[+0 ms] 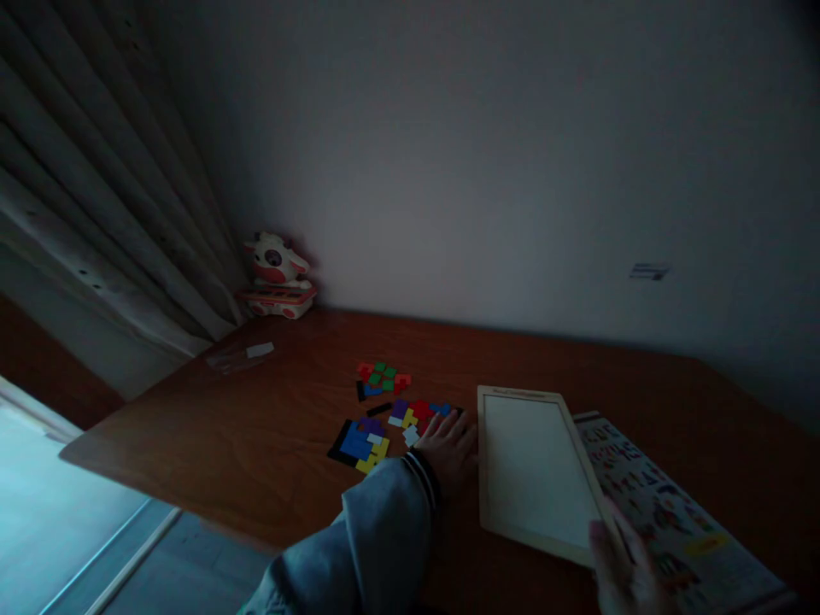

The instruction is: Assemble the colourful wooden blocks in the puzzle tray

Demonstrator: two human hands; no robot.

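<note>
My left hand [448, 451] lies palm down on the table, fingers spread over the right side of a group of coloured puzzle pieces [410, 415]. Some of those pieces are hidden under the fingers. With thumb and fingers, my right hand [623, 559] grips the lower right corner of a shallow wooden puzzle tray [535, 470]. No pieces lie inside the tray's pale surface, and its right side looks slightly raised. Nearer me sits a cluster of blue, yellow, purple and black pieces [359, 442]; farther back is a cluster of red, green and blue pieces [383, 376].
A printed pattern sheet [672, 512] lies right of the tray, partly beneath it. A toy cow with a keyboard [277, 278] stands at the table's back left corner, near the curtain [108, 188]. Clear plastic wrapping [234, 359] lies by the left edge. The wall [448, 171] borders the wooden table [224, 427].
</note>
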